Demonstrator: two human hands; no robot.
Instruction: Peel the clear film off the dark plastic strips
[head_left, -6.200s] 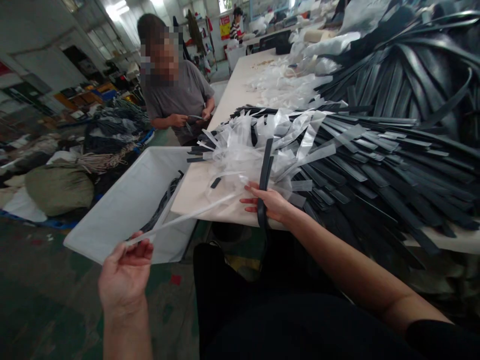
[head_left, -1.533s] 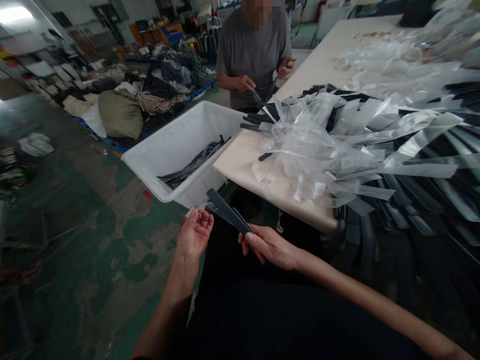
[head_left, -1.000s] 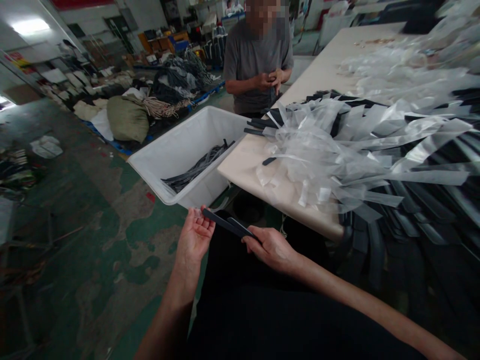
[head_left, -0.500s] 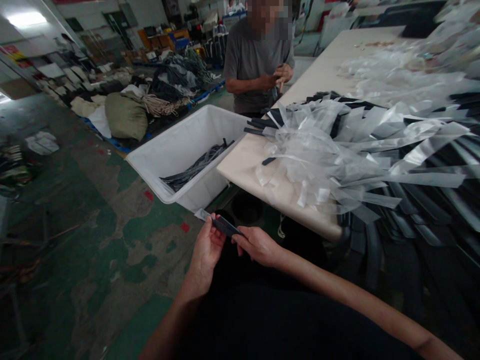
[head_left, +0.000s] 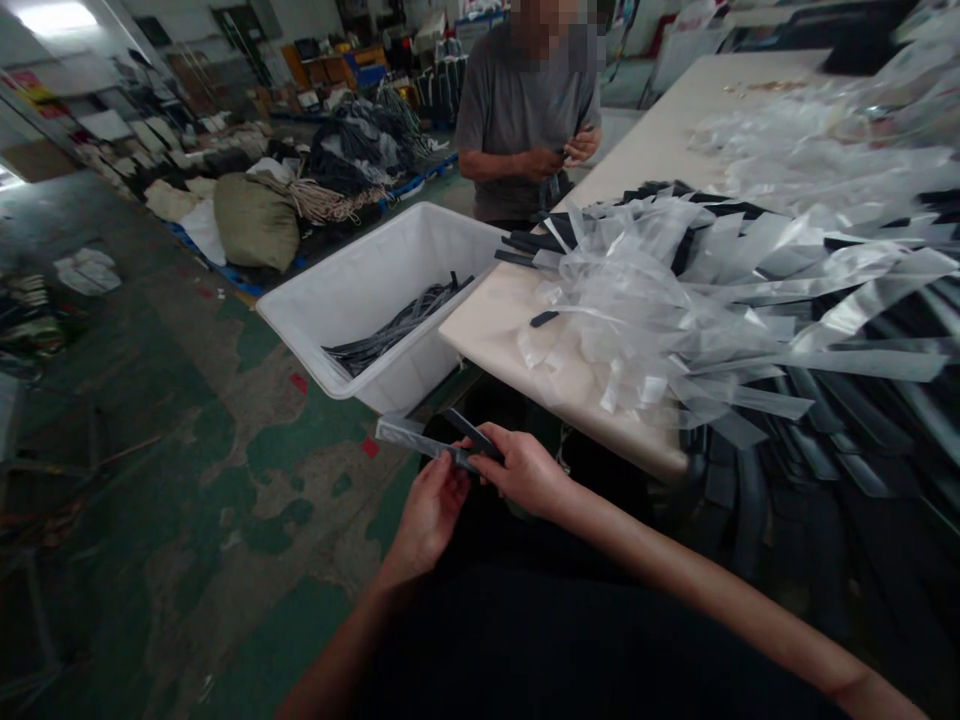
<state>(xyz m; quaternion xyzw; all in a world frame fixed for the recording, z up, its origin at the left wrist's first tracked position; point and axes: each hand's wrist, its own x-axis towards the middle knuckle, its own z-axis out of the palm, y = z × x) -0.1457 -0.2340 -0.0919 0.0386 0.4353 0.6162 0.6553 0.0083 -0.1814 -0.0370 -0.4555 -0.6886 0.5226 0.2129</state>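
Observation:
Over my lap, both hands meet on a dark strap (head_left: 469,434) folded double, one end still inside a clear plastic sleeve (head_left: 401,430). My right hand (head_left: 523,470) pinches the strap's dark ends. My left hand (head_left: 430,510) closes its fingers on the sleeved part just beside it. The sleeve sticks out to the left past my fingers.
A white bin (head_left: 360,290) with several dark straps stands left of the table (head_left: 495,330). Empty clear sleeves (head_left: 645,300) and sleeved black straps (head_left: 847,400) cover the table. Another person (head_left: 529,110) stands at its far corner handling a strap. Bags and bundles lie on the floor (head_left: 247,220).
My left hand went from open under the strap to closed on it. The clear sleeve now sticks out farther left, and the hands have shifted slightly right.

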